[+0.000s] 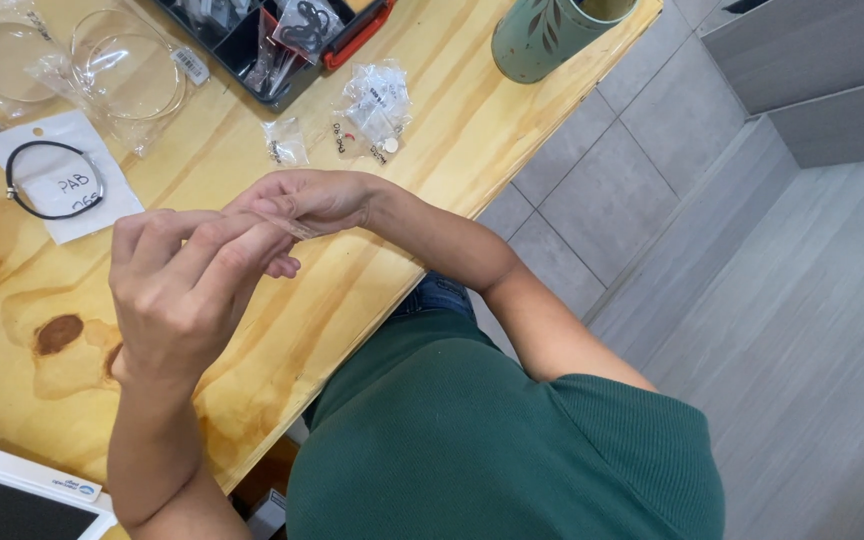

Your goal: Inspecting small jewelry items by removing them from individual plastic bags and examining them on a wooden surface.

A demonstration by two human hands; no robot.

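1. Grey floor tiles fill the right side of the view, beside a pale wooden table (282,330) whose edge runs diagonally in front of a person in a green top.
2. Raised above the table, the left hand (177,295) has its fingers extended toward the right hand (307,200), and the fingertips of both meet.
3. Between those fingertips is a thin, pale, strip-like item (297,228), pinched by both hands; what it is cannot be told. Its long axis runs roughly from one hand to the other, and neither hand is nearer than the other.
4. On the table beyond lie a green cylindrical container (542,40), a compartment organiser box (272,40), clear bags holding wire hoops (102,65), a white card with a black cord bracelet (57,180), and small clear packets (367,115).
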